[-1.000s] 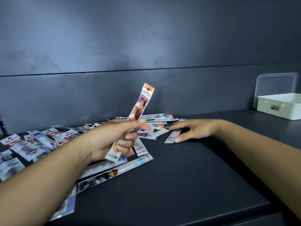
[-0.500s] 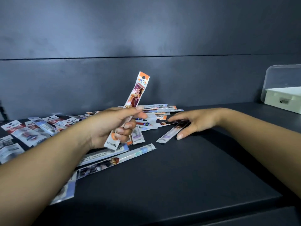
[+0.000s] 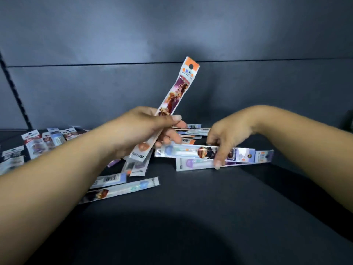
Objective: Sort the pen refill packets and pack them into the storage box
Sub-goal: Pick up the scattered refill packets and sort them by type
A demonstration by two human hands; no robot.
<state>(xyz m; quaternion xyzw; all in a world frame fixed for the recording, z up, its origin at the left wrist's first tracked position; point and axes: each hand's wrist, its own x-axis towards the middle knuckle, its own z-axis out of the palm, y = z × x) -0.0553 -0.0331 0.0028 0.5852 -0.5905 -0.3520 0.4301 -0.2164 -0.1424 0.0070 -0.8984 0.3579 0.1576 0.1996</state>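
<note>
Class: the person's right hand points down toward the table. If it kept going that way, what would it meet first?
Probably the long packets right under the right hand, whose fingertips already seem to touch them; depth is unclear.

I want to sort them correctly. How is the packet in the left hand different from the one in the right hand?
The orange-topped packet stands nearly upright, raised in the left hand; the purple-marked packet lies level, low over the table, pinched by the right hand. Both are long, narrow printed sleeves.

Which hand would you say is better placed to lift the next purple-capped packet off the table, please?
Probably the right hand: its fingers already rest on the purple-capped packets lying on the table, while the left hand grips the orange-topped packet upright.
</note>
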